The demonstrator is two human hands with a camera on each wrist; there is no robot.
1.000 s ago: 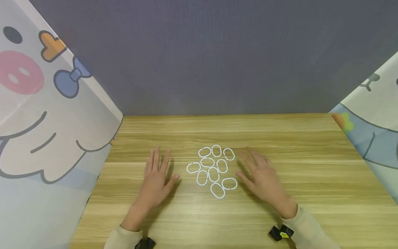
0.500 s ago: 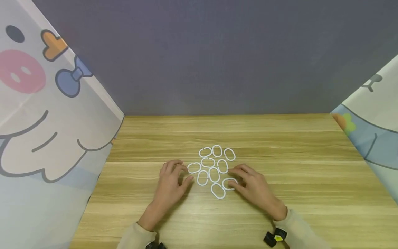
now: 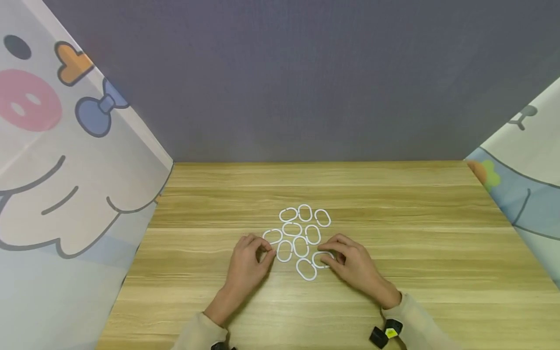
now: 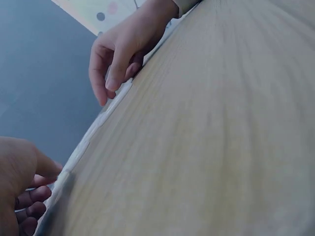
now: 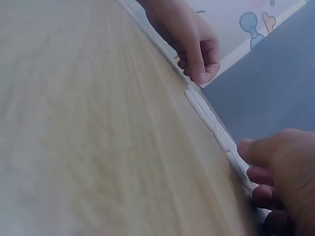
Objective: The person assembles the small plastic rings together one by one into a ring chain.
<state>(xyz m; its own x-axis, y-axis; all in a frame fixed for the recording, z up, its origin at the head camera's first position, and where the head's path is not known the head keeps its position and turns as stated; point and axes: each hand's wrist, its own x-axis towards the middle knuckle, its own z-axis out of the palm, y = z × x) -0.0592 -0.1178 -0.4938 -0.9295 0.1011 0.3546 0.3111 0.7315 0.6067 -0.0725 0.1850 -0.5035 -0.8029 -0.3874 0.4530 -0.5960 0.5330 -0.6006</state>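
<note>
Several white oval split rings (image 3: 301, 246) lie flat in a loose cluster on the wooden table. At the cluster's left side, my left hand (image 3: 246, 265) has its thumb and index finger drawn nearly together, right beside the leftmost ring (image 3: 275, 230), part of which the hand hides. I cannot tell whether these fingertips grip a ring. My right hand (image 3: 356, 267) is over the right side with thumb and index finger apart. Under those fingers lies a sideways ring (image 3: 318, 252), partly covered. Both wrist views show the rings edge-on, as a low white line (image 5: 206, 113) between the hands.
The wooden table (image 3: 420, 204) reaches back to a grey upright panel (image 3: 315, 82). Cartoon-printed panels (image 3: 105, 194) flank it left and right. A small black device (image 3: 385, 333) sits at the right sleeve.
Both hands have come inward from beside the cluster, their spread fingers bending. Over the last half second the left thumb and index finger have closed toward each other. The rings stay in place.
</note>
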